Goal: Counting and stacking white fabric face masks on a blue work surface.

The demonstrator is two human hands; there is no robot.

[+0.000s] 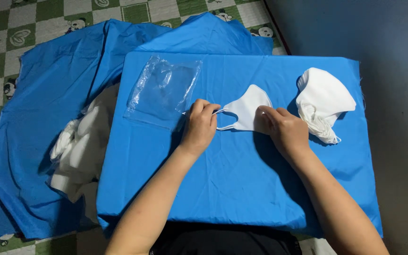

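Step in hand, by the look of it: folding or flattening a single white face mask point(247, 111) at the centre of the blue-covered desk point(223, 189). Left hand point(199, 126) at the mask's left ear loop, fingers point(207, 109) closed on the loop. Right hand point(284, 130) pressed on the mask's right edge, fingers point(269, 113) curled down, pinning it flat.

Next move, as judged: likely calls for steady hold on the loop and an even press — thin fabric, prone to shifting and creasing. Clear plastic bag point(164, 89) just left of the left hand, lying flat. Stack of white masks point(324, 101) just right of the right hand.

Surface: smooth blue cloth, drawn taut. More blue cloth point(48, 118) spread left on the floor, a heap of white fabric point(83, 146) on it. Green-and-white checked floor mat point(5, 28) beyond — dark wall point(393, 38) at right.
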